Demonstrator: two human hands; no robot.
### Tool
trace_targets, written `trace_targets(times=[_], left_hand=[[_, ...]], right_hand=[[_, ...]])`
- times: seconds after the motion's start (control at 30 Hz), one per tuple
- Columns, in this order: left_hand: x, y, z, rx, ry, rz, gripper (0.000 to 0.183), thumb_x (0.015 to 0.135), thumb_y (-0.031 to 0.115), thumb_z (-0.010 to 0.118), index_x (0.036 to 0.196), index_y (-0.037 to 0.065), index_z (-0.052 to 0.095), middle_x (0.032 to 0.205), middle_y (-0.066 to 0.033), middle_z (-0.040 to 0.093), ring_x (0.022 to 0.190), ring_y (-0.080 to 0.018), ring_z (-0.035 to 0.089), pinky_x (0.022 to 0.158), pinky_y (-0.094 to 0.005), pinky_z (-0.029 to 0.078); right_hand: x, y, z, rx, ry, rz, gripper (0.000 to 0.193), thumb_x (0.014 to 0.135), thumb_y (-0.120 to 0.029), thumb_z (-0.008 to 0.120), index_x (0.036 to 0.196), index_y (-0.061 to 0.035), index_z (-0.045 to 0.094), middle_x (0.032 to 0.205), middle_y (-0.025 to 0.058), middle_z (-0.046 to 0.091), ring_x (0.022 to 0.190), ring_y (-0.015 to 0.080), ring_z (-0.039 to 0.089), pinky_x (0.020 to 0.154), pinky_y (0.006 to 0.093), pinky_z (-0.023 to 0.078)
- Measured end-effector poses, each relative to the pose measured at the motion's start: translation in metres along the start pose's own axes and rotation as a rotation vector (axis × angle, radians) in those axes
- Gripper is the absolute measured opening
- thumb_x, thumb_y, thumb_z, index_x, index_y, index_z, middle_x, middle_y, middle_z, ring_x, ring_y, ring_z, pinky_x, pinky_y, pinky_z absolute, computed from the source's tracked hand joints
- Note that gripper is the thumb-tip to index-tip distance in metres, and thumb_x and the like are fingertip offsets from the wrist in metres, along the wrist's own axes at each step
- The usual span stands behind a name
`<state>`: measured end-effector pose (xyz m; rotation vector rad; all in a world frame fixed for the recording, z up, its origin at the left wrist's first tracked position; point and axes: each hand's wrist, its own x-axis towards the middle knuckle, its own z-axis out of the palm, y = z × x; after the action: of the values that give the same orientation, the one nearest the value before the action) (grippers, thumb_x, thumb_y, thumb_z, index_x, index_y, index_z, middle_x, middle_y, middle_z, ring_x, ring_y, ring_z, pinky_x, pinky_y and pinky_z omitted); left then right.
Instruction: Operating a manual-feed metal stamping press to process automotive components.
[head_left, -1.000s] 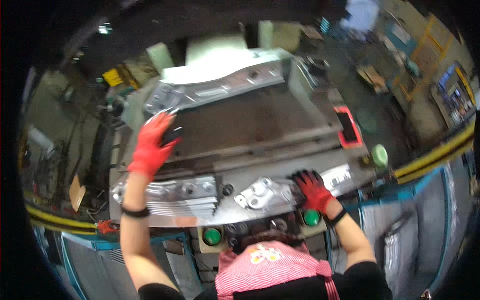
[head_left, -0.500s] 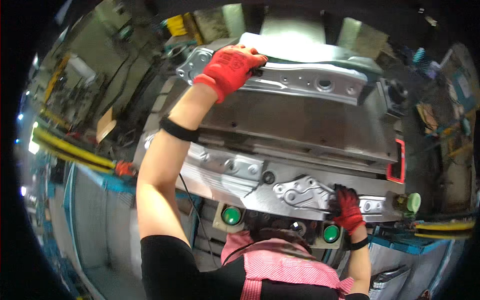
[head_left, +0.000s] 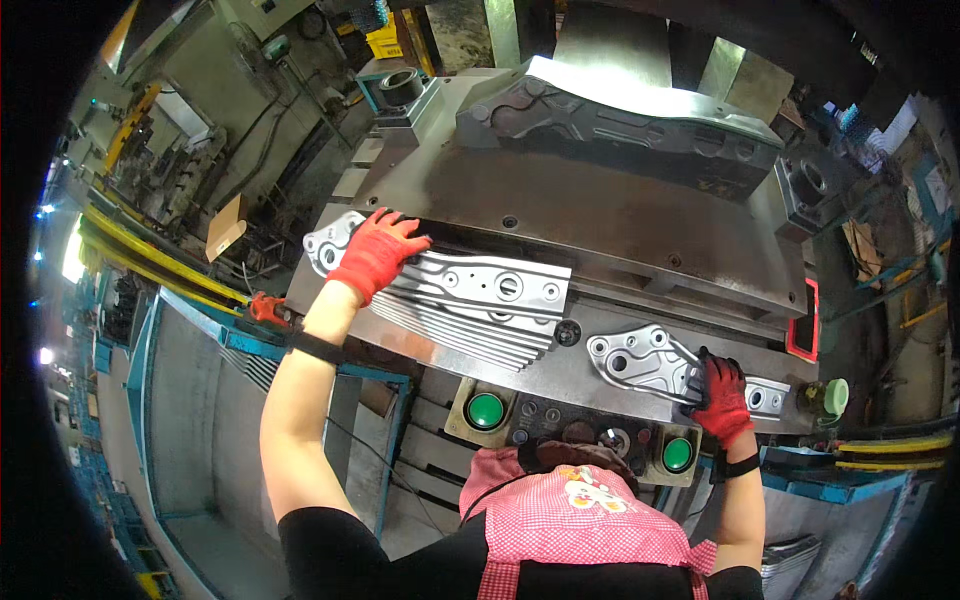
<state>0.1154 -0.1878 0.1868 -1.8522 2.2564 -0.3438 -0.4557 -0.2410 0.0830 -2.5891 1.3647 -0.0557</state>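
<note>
My left hand (head_left: 374,260), in a red glove with dark fingertips, grips a long silver stamped metal bracket (head_left: 480,282) near its rounded left end. That bracket lies over a fanned stack of similar metal brackets (head_left: 455,335) along the left front of the press bed. Its thumb side is partly hidden. My right hand (head_left: 722,396), gloved the same way, is closed round the middle of another stamped metal bracket (head_left: 640,362) at the right front. This bracket's wide holed end points left, and its narrow end shows to the right of my hand.
A dark shaped die (head_left: 620,135) stands at the back of the press bed (head_left: 560,205). Green push buttons (head_left: 486,410) sit on the control panel below the front edge. Guide posts (head_left: 402,88) rise at the back corners. Yellow bars (head_left: 165,270) and blue-framed bins (head_left: 215,420) flank the bed.
My left hand has brought a bracket from the die at the back down toward me, onto the stack at the left front. My right hand still holds its bracket at the right front.
</note>
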Motion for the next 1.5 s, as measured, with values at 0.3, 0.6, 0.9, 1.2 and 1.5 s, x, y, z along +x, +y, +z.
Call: trace_targets(times=[0.3, 0.6, 0.9, 1.2, 1.5], left_hand=[[-0.048, 0.036, 0.050, -0.460, 0.453, -0.500, 0.056, 0.074, 0.011, 0.064, 0.127, 0.017, 0.049, 0.133, -0.0206, 0.039, 0.122, -0.0415, 0.034, 0.105, -0.0477, 0.026], [-0.067, 0.064, 0.038, -0.481, 0.566, -0.694, 0.053, 0.077, 0.012, 0.061, 0.128, 0.007, 0.048, 0.135, -0.0214, 0.037, 0.125, -0.0417, 0.031, 0.104, -0.0481, 0.025], [-0.186, 0.137, 0.114, -0.600, 0.359, -1.092, 0.053, 0.079, 0.015, 0.059, 0.130, 0.009, 0.046, 0.134, -0.0222, 0.038, 0.124, -0.0410, 0.032, 0.105, -0.0480, 0.025], [-0.167, 0.215, 0.226, -1.252, -0.279, -1.120, 0.089, 0.072, 0.039, 0.073, 0.139, 0.002, 0.028, 0.138, -0.0255, 0.033, 0.126, -0.0340, 0.037, 0.103, -0.0383, 0.031], [-0.137, 0.233, 0.247, -1.400, -0.509, -1.051, 0.136, 0.046, 0.059, 0.081, 0.139, -0.009, 0.009, 0.140, -0.0256, 0.030, 0.131, -0.0311, 0.031, 0.105, -0.0347, 0.032]], right_hand=[[0.031, -0.040, -0.115, -0.140, 0.411, 0.008, 0.091, 0.052, -0.026, 0.078, 0.130, -0.0038, 0.038, 0.126, 0.0183, 0.040, 0.120, 0.0382, 0.034, 0.104, 0.0500, 0.023], [0.283, -0.119, -0.141, -0.512, 0.698, -0.141, 0.068, 0.068, -0.030, 0.066, 0.130, -0.0156, 0.041, 0.120, 0.0119, 0.044, 0.115, 0.0313, 0.038, 0.101, 0.0500, 0.028], [0.336, -0.143, -0.108, -0.479, 0.833, -0.186, 0.075, 0.072, -0.015, 0.061, 0.140, -0.0175, 0.028, 0.129, 0.0114, 0.041, 0.121, 0.0310, 0.037, 0.108, 0.0512, 0.021], [0.223, -0.132, -0.150, -0.055, 0.646, -0.086, 0.093, 0.064, -0.036, 0.074, 0.140, -0.0117, 0.027, 0.142, 0.0182, 0.025, 0.131, 0.0366, 0.025, 0.109, 0.0516, 0.014], [-0.109, 0.054, 0.061, 0.020, 0.900, 1.060, 0.076, 0.084, -0.032, 0.061, 0.140, 0.0005, 0.022, 0.141, 0.0223, 0.029, 0.132, 0.0336, 0.027, 0.108, 0.0407, 0.023]])
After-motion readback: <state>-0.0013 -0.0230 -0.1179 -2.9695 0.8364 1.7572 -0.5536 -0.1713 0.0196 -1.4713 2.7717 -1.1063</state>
